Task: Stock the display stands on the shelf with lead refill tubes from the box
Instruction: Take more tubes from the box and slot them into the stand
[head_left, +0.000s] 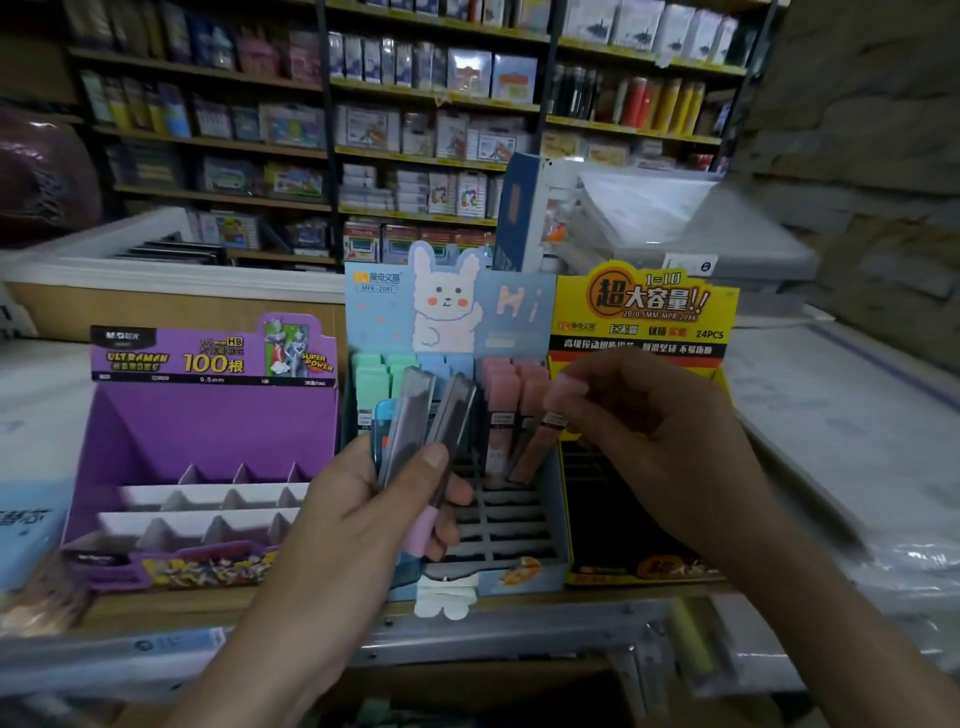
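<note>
Left hand (363, 512) and right hand (654, 441) around refill tubes (410, 415)

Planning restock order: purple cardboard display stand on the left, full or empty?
Empty: purple cardboard display stand shows only bare white dividers, no tubes visible.

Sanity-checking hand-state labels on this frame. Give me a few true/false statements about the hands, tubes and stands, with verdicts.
1. The left hand grips several tubes fanned out. True.
2. The purple stand is packed with tubes. False: the slots that show are empty.
3. The right hand pinches a pink tube over the blue stand. True.
4. The blue stand is the rightmost of the three. False: it sits between the purple stand and the yellow stand.
5. The blue stand's front rows are filled. False: only its back rows hold tubes; the front rows are empty.
</note>
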